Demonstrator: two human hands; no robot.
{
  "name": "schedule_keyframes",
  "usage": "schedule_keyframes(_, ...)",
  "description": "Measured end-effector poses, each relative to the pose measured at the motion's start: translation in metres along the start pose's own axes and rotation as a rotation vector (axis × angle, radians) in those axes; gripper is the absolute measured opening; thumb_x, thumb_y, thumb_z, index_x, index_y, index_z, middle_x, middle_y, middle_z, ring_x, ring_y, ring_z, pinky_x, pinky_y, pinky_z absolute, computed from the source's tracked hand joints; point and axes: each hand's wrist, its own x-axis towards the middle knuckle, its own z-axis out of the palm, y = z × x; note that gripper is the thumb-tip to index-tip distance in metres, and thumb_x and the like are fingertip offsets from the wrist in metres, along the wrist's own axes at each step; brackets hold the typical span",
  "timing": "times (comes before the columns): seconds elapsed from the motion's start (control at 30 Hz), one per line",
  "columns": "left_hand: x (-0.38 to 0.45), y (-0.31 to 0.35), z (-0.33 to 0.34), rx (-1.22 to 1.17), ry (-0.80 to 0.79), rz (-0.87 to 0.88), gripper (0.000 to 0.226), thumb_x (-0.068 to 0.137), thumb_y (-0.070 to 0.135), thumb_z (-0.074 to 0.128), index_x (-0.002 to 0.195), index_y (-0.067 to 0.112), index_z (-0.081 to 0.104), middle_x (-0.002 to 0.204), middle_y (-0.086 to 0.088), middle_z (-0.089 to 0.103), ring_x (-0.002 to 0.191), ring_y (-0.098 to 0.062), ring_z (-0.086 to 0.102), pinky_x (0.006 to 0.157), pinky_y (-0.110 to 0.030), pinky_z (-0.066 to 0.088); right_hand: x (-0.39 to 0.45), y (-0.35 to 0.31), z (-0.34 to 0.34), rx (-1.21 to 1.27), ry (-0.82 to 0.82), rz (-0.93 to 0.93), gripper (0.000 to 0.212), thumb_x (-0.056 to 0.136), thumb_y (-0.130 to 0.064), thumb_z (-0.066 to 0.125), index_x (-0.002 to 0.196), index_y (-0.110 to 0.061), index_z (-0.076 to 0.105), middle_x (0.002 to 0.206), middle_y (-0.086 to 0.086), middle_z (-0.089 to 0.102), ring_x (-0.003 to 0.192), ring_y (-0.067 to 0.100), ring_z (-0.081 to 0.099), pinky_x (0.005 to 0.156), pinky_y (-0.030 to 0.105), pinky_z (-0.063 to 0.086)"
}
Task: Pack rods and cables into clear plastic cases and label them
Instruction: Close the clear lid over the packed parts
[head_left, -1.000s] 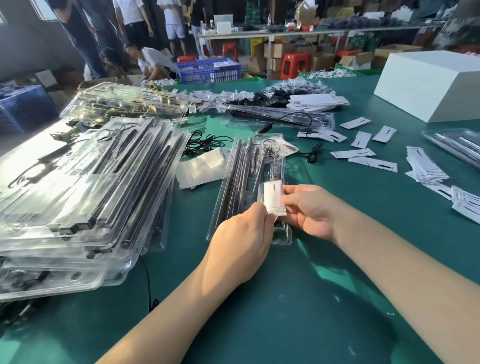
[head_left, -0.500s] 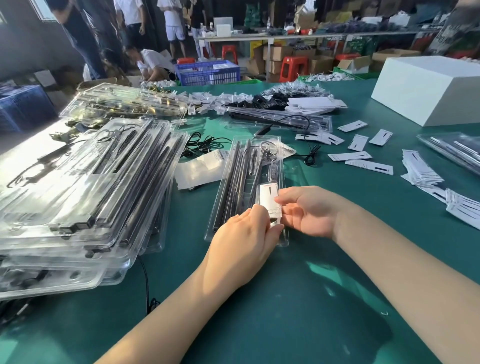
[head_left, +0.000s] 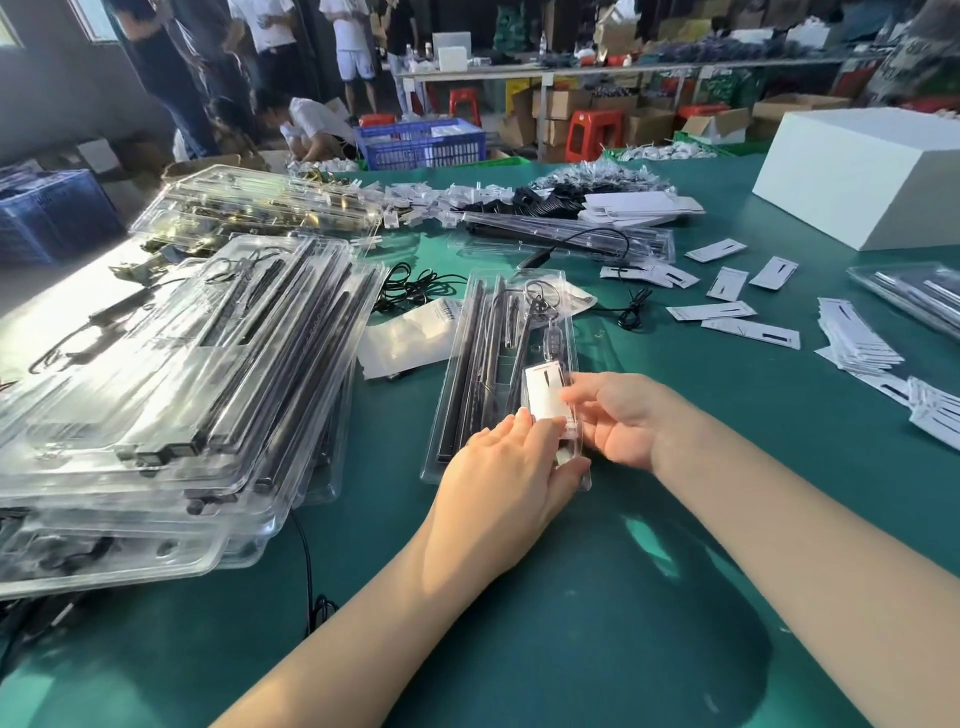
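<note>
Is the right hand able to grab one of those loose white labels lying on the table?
Probably yes. The right hand is busy at the label on the clear case, but bare green table lies between it and the loose labels.

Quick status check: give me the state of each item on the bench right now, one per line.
Clear case: flat on the table, rods and cable inside.
White label: on the case's near end, between both hands.
Left hand: fingers flat, pressing the label's near end.
Right hand: fingers at the label's right edge.
Stack of packed cases: piled at left.
Loose labels: scattered at right.
White box: closed.
</note>
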Motion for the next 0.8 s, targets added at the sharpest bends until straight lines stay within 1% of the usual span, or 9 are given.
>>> schedule_keyframes(0.07,-0.001,0.001,0.0,-0.067,0.031,-0.05,0.05,0.094,0.054,0.04,0.127,0.016,0.045,0.111,0.001,0.06,0.103,-0.022,0.056,0.079,-0.026,0.035,-0.002,-0.002,-0.004,0.01,-0.045,0.008,0.025,0.092,0.009,0.05,0.111,-0.004,0.06,0.104,0.017,0.068,0.079,0.018,0.063,0.059,0.028,0.057)
schedule_keyframes(0.17,-0.004,-0.001,-0.002,-0.142,0.037,-0.156,0.06,0.085,0.063,0.052,0.117,0.013,0.041,0.093,0.0,0.064,0.089,-0.026,0.06,0.069,-0.03,0.037,-0.009,-0.003,-0.009,-0.093,-0.077,-0.003,0.03,0.086,0.007,0.06,0.115,-0.003,0.06,0.084,0.013,0.074,0.065,0.017,0.07,0.05,0.024,0.054)
schedule_keyframes(0.23,-0.004,-0.002,-0.003,-0.178,0.014,-0.207,0.065,0.078,0.066,0.058,0.11,0.013,0.038,0.088,-0.001,0.064,0.083,-0.027,0.061,0.067,-0.033,0.043,-0.011,-0.003,-0.012,-0.12,-0.066,-0.018,0.037,0.082,0.01,0.064,0.116,-0.003,0.059,0.082,0.013,0.074,0.064,0.018,0.072,0.049,0.023,0.054)
schedule_keyframes(0.33,-0.003,-0.001,-0.004,-0.203,-0.004,-0.241,0.069,0.075,0.066,0.062,0.107,0.012,0.036,0.091,-0.004,0.067,0.085,-0.03,0.063,0.07,-0.036,0.046,-0.013,-0.003,-0.012,-0.173,-0.065,-0.031,0.048,0.077,0.012,0.068,0.12,-0.008,0.056,0.092,0.013,0.073,0.07,0.019,0.071,0.059,0.028,0.059)
schedule_keyframes(0.4,-0.003,0.0,-0.005,-0.222,-0.01,-0.258,0.067,0.074,0.066,0.064,0.103,0.014,0.034,0.096,-0.005,0.068,0.087,-0.03,0.064,0.071,-0.036,0.047,-0.015,-0.005,-0.01,-0.19,-0.063,-0.036,0.051,0.076,0.013,0.068,0.119,-0.011,0.055,0.092,0.012,0.072,0.069,0.018,0.069,0.057,0.026,0.059)
schedule_keyframes(0.47,-0.003,-0.001,-0.006,-0.24,-0.017,-0.27,0.065,0.073,0.066,0.064,0.099,0.018,0.03,0.098,-0.005,0.068,0.088,-0.028,0.064,0.071,-0.036,0.047,-0.016,-0.005,-0.009,-0.144,-0.033,-0.035,0.047,0.075,0.015,0.068,0.114,-0.007,0.056,0.088,0.014,0.071,0.064,0.019,0.069,0.05,0.024,0.056)
schedule_keyframes(0.6,-0.003,-0.003,-0.005,-0.237,-0.019,-0.271,0.063,0.074,0.067,0.063,0.095,0.02,0.026,0.099,-0.002,0.067,0.086,-0.026,0.064,0.07,-0.033,0.045,-0.019,-0.002,-0.011,-0.053,-0.033,0.01,0.033,0.077,0.014,0.067,0.106,-0.001,0.059,0.079,0.014,0.068,0.054,0.016,0.067,0.043,0.019,0.051)
schedule_keyframes(0.73,-0.002,-0.004,-0.004,-0.223,-0.003,-0.259,0.063,0.073,0.069,0.062,0.096,0.019,0.03,0.09,0.0,0.065,0.077,-0.025,0.062,0.066,-0.032,0.044,-0.021,-0.001,-0.013,-0.106,-0.042,0.008,0.025,0.081,0.01,0.067,0.101,-0.004,0.059,0.082,0.011,0.065,0.068,0.016,0.061,0.043,0.017,0.05)
schedule_keyframes(0.8,-0.002,-0.004,-0.003,-0.214,0.007,-0.249,0.065,0.073,0.069,0.062,0.099,0.016,0.035,0.091,-0.001,0.066,0.078,-0.025,0.062,0.067,-0.034,0.046,-0.02,-0.002,-0.014,-0.146,-0.042,0.009,0.026,0.082,0.008,0.067,0.103,-0.005,0.058,0.085,0.011,0.067,0.069,0.016,0.063,0.044,0.018,0.051)
